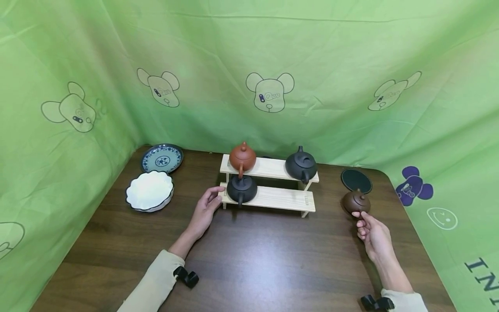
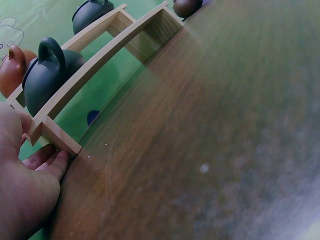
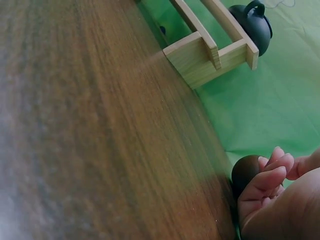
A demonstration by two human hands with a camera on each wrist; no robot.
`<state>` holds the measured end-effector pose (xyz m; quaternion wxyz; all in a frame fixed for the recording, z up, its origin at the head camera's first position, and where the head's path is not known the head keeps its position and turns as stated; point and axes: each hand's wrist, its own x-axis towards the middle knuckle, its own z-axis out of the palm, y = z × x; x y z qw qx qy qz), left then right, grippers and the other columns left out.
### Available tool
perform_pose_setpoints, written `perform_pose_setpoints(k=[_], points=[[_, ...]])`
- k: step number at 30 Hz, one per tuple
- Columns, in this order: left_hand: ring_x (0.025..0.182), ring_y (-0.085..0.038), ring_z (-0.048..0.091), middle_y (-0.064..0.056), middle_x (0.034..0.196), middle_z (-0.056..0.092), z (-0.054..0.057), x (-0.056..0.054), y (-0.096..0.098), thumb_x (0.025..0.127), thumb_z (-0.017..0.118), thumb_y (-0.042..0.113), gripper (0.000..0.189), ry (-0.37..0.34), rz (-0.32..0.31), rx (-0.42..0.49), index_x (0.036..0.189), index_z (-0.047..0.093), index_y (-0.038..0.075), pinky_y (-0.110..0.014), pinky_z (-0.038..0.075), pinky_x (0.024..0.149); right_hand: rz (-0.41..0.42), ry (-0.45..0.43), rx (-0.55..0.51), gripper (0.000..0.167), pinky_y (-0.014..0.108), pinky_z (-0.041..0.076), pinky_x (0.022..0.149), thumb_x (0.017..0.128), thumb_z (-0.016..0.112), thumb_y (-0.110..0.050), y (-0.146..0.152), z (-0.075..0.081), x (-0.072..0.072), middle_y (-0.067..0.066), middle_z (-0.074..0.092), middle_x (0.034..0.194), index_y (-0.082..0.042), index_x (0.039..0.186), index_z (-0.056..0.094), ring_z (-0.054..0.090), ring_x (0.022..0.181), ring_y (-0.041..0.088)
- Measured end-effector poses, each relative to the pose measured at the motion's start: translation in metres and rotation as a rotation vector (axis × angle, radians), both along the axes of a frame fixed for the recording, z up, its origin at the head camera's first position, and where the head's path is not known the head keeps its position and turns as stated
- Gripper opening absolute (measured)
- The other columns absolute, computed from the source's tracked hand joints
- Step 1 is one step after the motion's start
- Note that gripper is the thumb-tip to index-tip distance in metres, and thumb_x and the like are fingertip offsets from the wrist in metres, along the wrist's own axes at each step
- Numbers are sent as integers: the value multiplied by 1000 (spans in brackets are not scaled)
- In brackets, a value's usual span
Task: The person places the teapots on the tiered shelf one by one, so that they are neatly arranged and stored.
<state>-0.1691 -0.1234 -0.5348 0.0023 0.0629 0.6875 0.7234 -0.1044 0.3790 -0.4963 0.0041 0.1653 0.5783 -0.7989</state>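
Observation:
My left hand grips the left end of a two-tier wooden stand; in the left wrist view its fingers lie against the stand's leg. A black teapot sits on the lower tier near that hand. Above it, a reddish-orange teapot and a dark grey teapot occupy the two ends of the upper tier. Over on the right, my right hand pinches the near side of a dark brown teapot, seemingly at its handle, which the fingers hide. The brown teapot is partly covered in the right wrist view.
At the back left lie a blue patterned plate and a white scalloped dish with a dark rim. Behind the brown teapot is a dark round coaster. Green cloth hangs along the back and sides of the wooden table.

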Motion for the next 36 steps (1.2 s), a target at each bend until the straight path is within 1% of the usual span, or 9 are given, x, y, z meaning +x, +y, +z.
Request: perform_pose_setpoints(k=[3,8,14,21,25,30,36], points=[[157,-31,42,-22,162,54,3,0,0,115,55,5,34,-32,3,13,148,58,-5,-16,45,112,-16,24,-27,47,17,34,53,120,47,-17,-2,0,2,-8,72,80,-16,92,85,50,56,2],[156,-29,44,-22,162,54,3,-1,1,115,54,3,33,-39,1,20,147,58,-5,-15,45,111,-39,50,-56,46,19,29,53,120,49,-17,-4,-1,4,-8,76,86,-14,93,86,50,56,2],[157,-30,42,-23,163,53,4,0,1,115,54,3,34,-32,-4,17,147,57,-6,-15,45,111,-52,67,-68,44,24,19,56,119,51,-14,-8,3,6,-7,75,82,-14,94,87,48,55,3],[158,-31,41,-23,163,53,3,0,1,115,54,3,34,-24,-5,15,148,58,-6,-16,45,112,-69,93,-87,42,26,15,56,118,53,-10,-15,8,10,-6,73,77,-12,95,88,40,55,7],[159,-30,40,-22,163,53,4,1,1,115,54,3,34,-23,-4,13,148,58,-5,-16,45,112,-61,106,-101,43,26,13,56,118,52,-9,-19,12,13,-6,72,75,-11,96,89,36,56,8],[158,-30,42,-22,163,54,5,1,1,115,54,4,34,-24,-3,16,147,58,-5,-16,45,111,-39,118,-96,43,27,12,55,118,52,-10,-27,21,19,-6,68,71,-11,98,89,34,55,8],[157,-29,43,-22,163,53,5,1,1,115,54,4,34,-29,-3,17,148,58,-5,-16,46,111,-4,156,-102,43,27,10,54,119,50,-11,-38,32,27,-6,72,76,-10,100,89,34,54,7]])
